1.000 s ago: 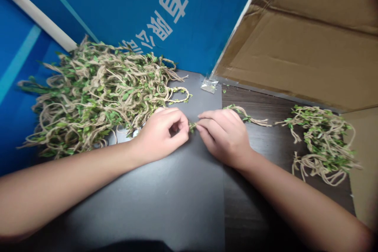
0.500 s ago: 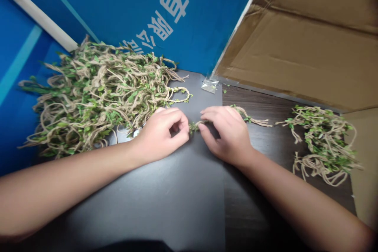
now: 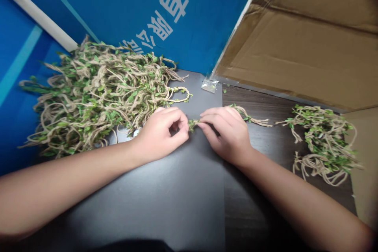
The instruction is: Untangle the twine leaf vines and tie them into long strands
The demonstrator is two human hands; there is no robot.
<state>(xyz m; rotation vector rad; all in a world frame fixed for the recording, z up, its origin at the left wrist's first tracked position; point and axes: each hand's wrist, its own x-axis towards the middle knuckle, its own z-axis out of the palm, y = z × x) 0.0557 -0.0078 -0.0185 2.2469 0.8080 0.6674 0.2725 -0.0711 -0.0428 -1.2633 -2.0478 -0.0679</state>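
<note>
Between my two hands runs a short stretch of leafy twine garland (image 3: 193, 124), tan cord with small green leaves. My left hand (image 3: 167, 132) pinches one end of that stretch between thumb and fingertips. Thumb and fingers of my right hand (image 3: 226, 132) close on it just to the right. Beyond my right hand, loose twine ends (image 3: 256, 121) with a few leaves lie on the surface; whether they belong to the same piece is hidden by the hand. A large tangled heap of leafy twine (image 3: 109, 94) lies just behind and left of my left hand.
A smaller pile of leafy twine (image 3: 327, 141) lies at the right on dark wood (image 3: 251, 201). A grey mat (image 3: 165, 201) covers the left and middle. Behind stand a blue printed panel (image 3: 118, 4) and a brown cardboard sheet (image 3: 307, 55). A small clear plastic packet (image 3: 210, 85) lies near their corner.
The fingers of my right hand have shifted very slightly on the garland, closing nearer together. My left hand and both piles look the same.
</note>
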